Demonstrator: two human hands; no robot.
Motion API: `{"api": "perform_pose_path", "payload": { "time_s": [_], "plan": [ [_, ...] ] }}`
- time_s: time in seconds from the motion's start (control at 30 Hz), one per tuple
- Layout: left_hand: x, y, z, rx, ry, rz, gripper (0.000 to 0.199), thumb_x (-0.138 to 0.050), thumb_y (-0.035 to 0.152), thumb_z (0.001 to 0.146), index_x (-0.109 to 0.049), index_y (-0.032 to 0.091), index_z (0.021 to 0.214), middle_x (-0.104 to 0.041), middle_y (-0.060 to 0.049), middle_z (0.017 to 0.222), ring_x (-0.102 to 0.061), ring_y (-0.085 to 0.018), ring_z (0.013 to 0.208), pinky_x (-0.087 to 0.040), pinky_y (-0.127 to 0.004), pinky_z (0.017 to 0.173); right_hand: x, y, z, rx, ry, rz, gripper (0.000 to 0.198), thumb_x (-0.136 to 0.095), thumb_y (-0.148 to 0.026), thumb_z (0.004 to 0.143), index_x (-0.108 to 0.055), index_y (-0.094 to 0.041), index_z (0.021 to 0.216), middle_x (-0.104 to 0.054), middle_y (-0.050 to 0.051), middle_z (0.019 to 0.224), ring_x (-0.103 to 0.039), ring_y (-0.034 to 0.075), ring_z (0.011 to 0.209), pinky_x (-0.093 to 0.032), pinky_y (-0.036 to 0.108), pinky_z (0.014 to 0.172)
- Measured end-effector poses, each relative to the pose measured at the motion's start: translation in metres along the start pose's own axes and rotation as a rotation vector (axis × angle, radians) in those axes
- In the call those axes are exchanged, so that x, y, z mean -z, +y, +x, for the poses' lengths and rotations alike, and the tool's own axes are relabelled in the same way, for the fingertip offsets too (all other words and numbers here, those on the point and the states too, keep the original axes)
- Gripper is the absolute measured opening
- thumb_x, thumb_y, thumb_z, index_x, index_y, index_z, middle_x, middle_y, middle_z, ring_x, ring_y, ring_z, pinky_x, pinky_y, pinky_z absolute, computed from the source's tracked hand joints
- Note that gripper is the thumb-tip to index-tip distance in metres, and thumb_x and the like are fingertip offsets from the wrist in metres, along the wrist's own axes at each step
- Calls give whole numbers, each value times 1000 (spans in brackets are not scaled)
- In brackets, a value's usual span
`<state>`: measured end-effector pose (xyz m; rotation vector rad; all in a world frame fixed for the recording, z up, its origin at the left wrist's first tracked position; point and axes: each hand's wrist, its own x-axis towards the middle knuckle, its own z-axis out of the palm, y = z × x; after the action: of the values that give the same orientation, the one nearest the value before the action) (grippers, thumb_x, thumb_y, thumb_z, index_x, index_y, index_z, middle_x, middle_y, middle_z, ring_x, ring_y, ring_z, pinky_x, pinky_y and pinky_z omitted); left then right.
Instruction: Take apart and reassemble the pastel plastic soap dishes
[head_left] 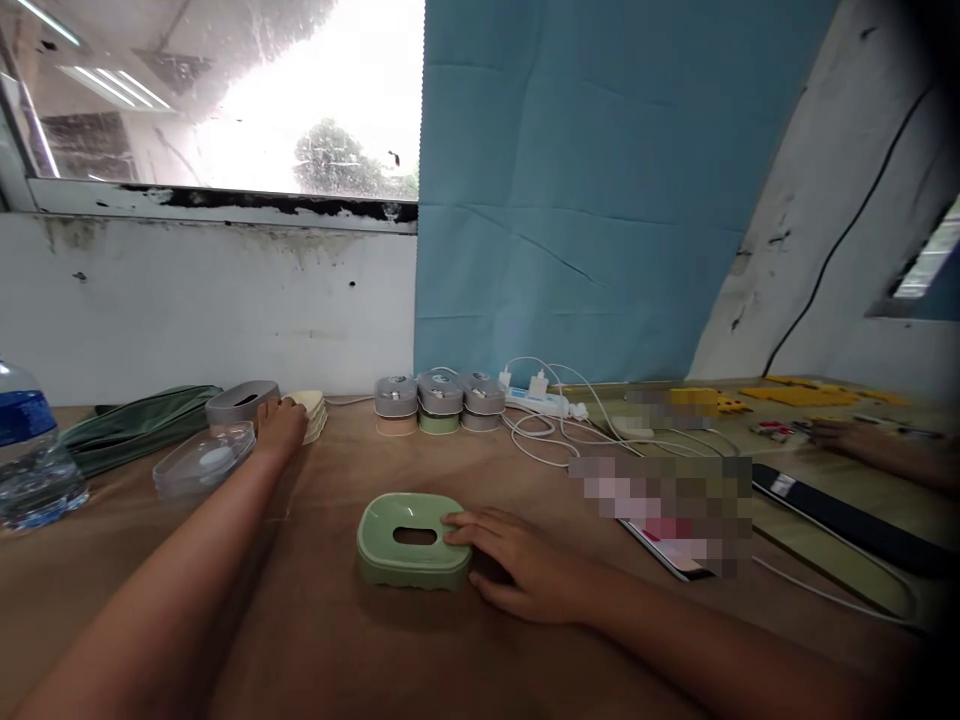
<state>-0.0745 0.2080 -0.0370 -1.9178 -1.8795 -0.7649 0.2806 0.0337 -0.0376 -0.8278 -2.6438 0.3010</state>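
Observation:
A green oval-ended plastic box (pixel 415 515), with a slot in its top and a wavy lower edge, sits on the brown tabletop. My right hand (pixel 517 560) grips its right end, fingers on top and thumb at the side. Farther off on the left, my left hand (pixel 282 428) has its fingers bent over the near left edge of a stack of cream-coloured thin pieces (pixel 315 415); its fingertips are hidden. Just left of that hand stands a grey slotted box (pixel 234 402), and in front of it a clear plastic tray (pixel 202 462).
Three lidded boxes (pixel 440 395) stand in a row by the wall. White cables run from a power strip (pixel 540 400). A pixelated phone-like object (pixel 667 545) lies right. Green pouch (pixel 135 425) and water bottle (pixel 34 450) are left. Another person's hand (pixel 847 440) is far right.

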Motion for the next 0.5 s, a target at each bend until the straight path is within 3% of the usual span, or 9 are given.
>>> {"api": "perform_pose_path", "payload": {
  "time_s": [0.2, 0.33, 0.43, 0.5],
  "plan": [
    [22, 8, -10, 55, 15, -35, 26, -44, 25, 79, -64, 13, 90, -61, -17, 100, -50, -33, 100, -32, -44, 84, -3, 6, -1, -90, 30, 23, 45, -67, -38, 71, -54, -18, 109, -46, 11, 130, -46, 25, 116, -38, 37, 98],
    [50, 28, -46, 84, 78, -301, 30, -48, 36, 79, -62, 16, 95, -62, -12, 102, -53, -29, 98, -35, -40, 85, -1, 13, -1, 9, 82, 13, 44, -63, -46, 76, -55, -17, 107, -52, 12, 124, -48, 23, 114, -39, 36, 97],
    [65, 45, -84, 30, 25, -582, 26, -54, 40, 74, -64, 21, 89, -64, -8, 100, -53, -27, 99, -36, -38, 86, 0, 19, -2, 129, 259, -3, 40, -59, -44, 81, -51, -17, 110, -51, 14, 123, -47, 23, 116, -39, 38, 97],
    [72, 53, -104, -61, -66, -645, 21, -57, 39, 73, -66, 24, 86, -65, -7, 96, -52, -28, 100, -34, -40, 88, 0, 25, -3, 149, 422, -4, 38, -57, -41, 83, -47, -19, 112, -49, 16, 124, -46, 24, 117, -40, 39, 95]
  ]
}}
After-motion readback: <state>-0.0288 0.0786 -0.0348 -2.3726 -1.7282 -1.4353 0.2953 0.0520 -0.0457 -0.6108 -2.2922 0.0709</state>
